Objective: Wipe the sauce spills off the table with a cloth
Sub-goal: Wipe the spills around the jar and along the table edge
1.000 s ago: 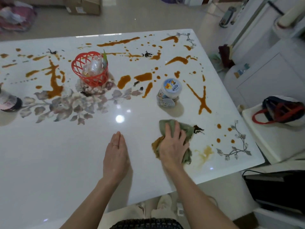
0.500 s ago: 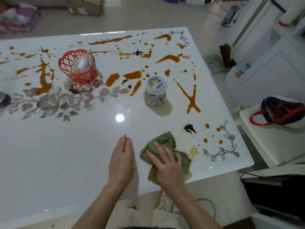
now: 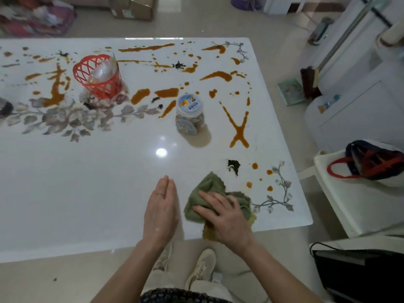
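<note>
The cloth (image 3: 209, 189), green and crumpled, now sits at the near right corner of the table (image 3: 87, 193), and it has travelled: a second ago it lay further up, touching the dark scrap (image 3: 233, 166), and now there is bare white top between the two. The right hand (image 3: 225, 215) has dragged it back toward the front edge, fingers spread and fairly straight, pressing flat on the fabric rather than bunching it, and a brown-stained flap pokes out under the wrist right at the table's edge. The pale yellow smear that lay beside the printed sprig (image 3: 275, 200) no longer shows bare; the cloth covers that spot, and whether the yellowish tinge at its right side is residue or stained fabric I cannot tell. The left hand (image 3: 161, 213) stays put just beside the cloth, palm down, fingers straight and together, bracing and holding nothing. So one stroke looks spent and this patch seems close to clean, but that is a small corner of the job. The little drops (image 3: 254, 165) near the scrap are untouched, the X-shaped streak (image 3: 239, 130) sits whole, and the far half around the jar (image 3: 189, 114) and the red basket (image 3: 98, 77) is thick with sauce. I would judge the task barely begun.
</note>
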`<state>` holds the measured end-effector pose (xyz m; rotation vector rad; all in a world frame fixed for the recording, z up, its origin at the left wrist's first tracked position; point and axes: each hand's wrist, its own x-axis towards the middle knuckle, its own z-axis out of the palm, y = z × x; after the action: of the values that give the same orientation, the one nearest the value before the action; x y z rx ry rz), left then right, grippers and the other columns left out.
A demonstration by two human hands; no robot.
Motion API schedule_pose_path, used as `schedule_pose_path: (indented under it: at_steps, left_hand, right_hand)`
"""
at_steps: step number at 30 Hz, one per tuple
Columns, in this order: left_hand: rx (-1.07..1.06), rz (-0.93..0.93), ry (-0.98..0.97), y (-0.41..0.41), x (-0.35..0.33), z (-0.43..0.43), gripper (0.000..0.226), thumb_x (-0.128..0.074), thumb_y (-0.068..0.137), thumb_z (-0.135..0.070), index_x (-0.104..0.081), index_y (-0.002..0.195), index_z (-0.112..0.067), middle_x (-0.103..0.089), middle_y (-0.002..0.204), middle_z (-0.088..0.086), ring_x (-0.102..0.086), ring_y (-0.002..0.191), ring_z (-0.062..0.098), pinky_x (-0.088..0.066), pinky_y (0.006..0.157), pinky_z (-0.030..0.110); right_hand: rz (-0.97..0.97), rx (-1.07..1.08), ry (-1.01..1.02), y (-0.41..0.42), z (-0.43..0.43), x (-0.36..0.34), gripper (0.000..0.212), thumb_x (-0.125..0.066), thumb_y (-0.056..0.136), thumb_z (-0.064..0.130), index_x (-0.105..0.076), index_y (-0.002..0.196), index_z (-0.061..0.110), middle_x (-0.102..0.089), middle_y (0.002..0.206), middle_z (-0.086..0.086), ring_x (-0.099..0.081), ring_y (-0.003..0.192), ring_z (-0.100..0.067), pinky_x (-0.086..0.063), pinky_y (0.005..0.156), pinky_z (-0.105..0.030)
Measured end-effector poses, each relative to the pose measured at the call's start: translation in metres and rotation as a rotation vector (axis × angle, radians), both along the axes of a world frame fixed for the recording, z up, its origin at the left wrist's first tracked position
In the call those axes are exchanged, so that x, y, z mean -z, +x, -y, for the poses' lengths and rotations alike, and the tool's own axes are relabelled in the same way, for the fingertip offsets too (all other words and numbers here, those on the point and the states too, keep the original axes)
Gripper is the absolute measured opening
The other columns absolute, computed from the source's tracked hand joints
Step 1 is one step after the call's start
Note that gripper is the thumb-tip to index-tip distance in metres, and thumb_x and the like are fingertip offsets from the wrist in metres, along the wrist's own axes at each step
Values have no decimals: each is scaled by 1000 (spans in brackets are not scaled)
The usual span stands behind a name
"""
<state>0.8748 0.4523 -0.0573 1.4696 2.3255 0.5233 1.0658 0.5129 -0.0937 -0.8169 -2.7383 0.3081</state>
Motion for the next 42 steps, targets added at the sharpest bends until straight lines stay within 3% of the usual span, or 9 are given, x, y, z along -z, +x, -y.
schedule_pose_path:
  at_steps: [2, 6, 11, 17, 22, 25, 28, 34, 42]
  left_hand:
    - [-3, 20, -9, 9, -2, -2, 63, -49, 86, 7, -26, 144, 1, -28, 150, 18, -32, 138, 31, -27, 113, 37]
    - [-27, 55, -2, 20, -3, -3, 48, -27, 102, -28, -24, 147, -13, -27, 153, 1, -27, 140, 18, -24, 116, 36]
    - [-12, -27, 7, 20, 4, 1, 67, -44, 90, 4, -13, 149, -5, -16, 156, 8, -21, 143, 20, -16, 115, 28]
    - [-109, 115, 32, 19, 6, -6, 44, -23, 102, -29, -28, 145, -26, -29, 150, -12, -28, 132, -1, -13, 95, -4]
    - [-86, 119, -56, 14, -3, -1, 56, -29, 95, -6, -19, 149, -17, -19, 156, -6, -25, 140, 11, -24, 109, 21]
    - [-31, 13, -23, 10, -5, -1, 70, -42, 84, 11, -20, 148, -7, -20, 155, 5, -28, 140, 18, -26, 111, 27]
    - [-44, 16, -37, 4, -5, -5, 67, -43, 85, 8, -24, 147, -8, -26, 153, 6, -32, 138, 20, -27, 112, 29]
    - [48, -108, -102, 3, -3, -12, 74, -69, 64, 13, -47, 133, 0, -53, 132, 18, -52, 119, 34, -46, 97, 40]
    - [87, -136, -135, -3, -9, -21, 57, -72, 65, 5, -54, 119, -4, -55, 122, 19, -53, 107, 38, -51, 81, 42]
  right_hand:
    - [37, 73, -6, 4, -36, -2, 49, -51, 82, 21, -54, 128, 35, -39, 151, 4, -43, 132, -23, -37, 98, -50]
    - [-47, 415, -163, -17, -53, -10, 47, -50, 79, 9, -65, 119, 29, -48, 145, -2, -46, 129, -29, -35, 101, -58]
    - [-45, 143, -86, -3, 11, -2, 44, -57, 86, 19, -60, 125, 38, -38, 152, 6, -41, 135, -22, -27, 105, -49]
    - [28, 166, -140, -34, -69, -8, 46, -55, 83, 19, -61, 122, 42, -43, 149, 6, -39, 133, -21, -32, 101, -53]
    - [-22, 375, -248, -47, -42, -13, 45, -43, 84, 21, -65, 119, 38, -43, 148, 7, -38, 133, -20, -26, 107, -55]
    - [-38, 243, -144, -18, 2, -5, 47, -59, 83, 17, -61, 124, 38, -40, 151, 6, -40, 134, -22, -28, 105, -52]
    - [-1, 143, -83, -11, -29, -5, 51, -49, 82, 20, -57, 128, 40, -39, 151, 5, -41, 133, -21, -32, 101, -51]
    - [-6, 371, -329, -32, -90, -15, 54, -38, 80, 17, -65, 122, 38, -44, 148, 6, -36, 134, -20, -26, 104, -53]
    - [-5, 394, -396, -36, -90, -20, 60, -37, 79, 10, -64, 124, 37, -39, 150, 9, -30, 138, -18, -14, 109, -44]
